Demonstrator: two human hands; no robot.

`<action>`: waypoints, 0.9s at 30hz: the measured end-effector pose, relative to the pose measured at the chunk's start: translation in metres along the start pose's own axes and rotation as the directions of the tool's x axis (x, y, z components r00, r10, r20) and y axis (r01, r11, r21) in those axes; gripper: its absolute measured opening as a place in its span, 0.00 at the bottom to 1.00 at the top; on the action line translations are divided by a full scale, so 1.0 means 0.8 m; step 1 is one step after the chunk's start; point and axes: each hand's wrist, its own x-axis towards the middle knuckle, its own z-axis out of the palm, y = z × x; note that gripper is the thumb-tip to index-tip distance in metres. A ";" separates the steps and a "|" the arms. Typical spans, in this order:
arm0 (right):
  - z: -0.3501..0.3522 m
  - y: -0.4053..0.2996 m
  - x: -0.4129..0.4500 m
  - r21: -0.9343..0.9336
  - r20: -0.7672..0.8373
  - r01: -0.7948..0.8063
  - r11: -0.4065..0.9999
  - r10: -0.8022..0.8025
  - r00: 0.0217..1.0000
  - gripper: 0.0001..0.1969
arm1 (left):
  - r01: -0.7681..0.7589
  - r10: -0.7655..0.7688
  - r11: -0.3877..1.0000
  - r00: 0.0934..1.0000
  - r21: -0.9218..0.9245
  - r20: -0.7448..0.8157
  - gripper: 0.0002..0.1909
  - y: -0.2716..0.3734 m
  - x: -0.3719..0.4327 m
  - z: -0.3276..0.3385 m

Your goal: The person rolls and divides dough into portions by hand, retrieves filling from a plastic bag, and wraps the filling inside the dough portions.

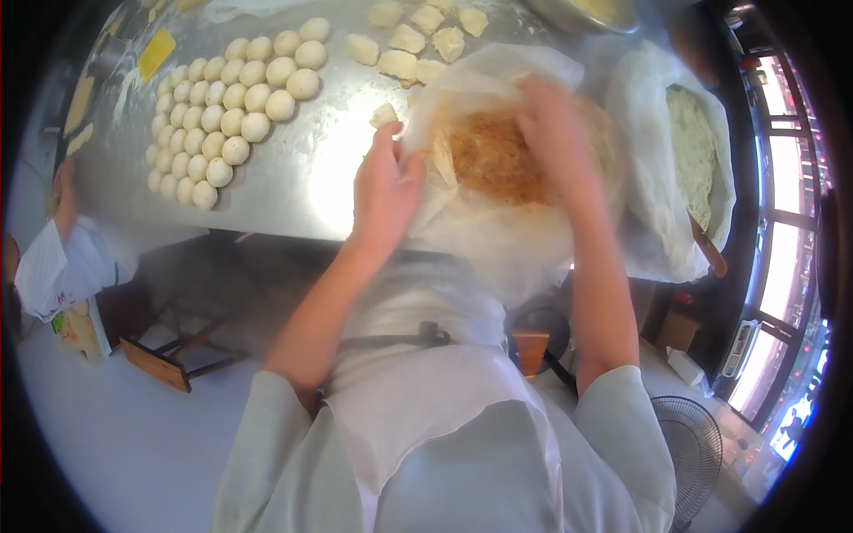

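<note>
A brown, shredded-looking filling (496, 156) lies in a bowl lined with a translucent plastic bag (513, 230). Over the right side of that filling is my right hand (552, 126), blurred by motion; its fingertips are hard to make out. My left hand (390, 190) is at the bowl's left side, thumb against the plastic and palm turned inward. Whether its fingers hold anything is hidden. Just beyond its index fingertip sits a small piece of dough (383, 115). Farther back, several flattened dough pieces (406, 40) lie on the metal table (320, 166).
Rows of round dough balls (233, 96) cover the table's left part, with a yellow scraper (156, 53) behind them. A plastic-lined container of pale green filling (693, 146) with a wooden handle (706, 246) stands right. Another person's hand (64, 190) is at far left. A metal bowl (616, 23) stands behind.
</note>
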 end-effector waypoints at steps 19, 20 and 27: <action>-0.114 0.059 -0.111 0.324 -0.124 -0.531 0.783 0.592 0.796 0.15 | -0.419 0.692 0.662 0.662 -0.622 0.290 0.19 0.102 -0.131 0.043; -0.123 0.060 -0.115 0.352 -0.145 -0.528 0.773 0.603 0.785 0.15 | -0.503 0.738 0.601 0.648 -0.621 0.189 0.20 0.097 -0.124 0.043; -0.155 0.093 -0.136 0.492 -0.191 -0.498 0.714 0.647 0.739 0.18 | 0.105 0.262 0.715 0.876 -0.691 0.405 0.20 0.069 -0.079 0.017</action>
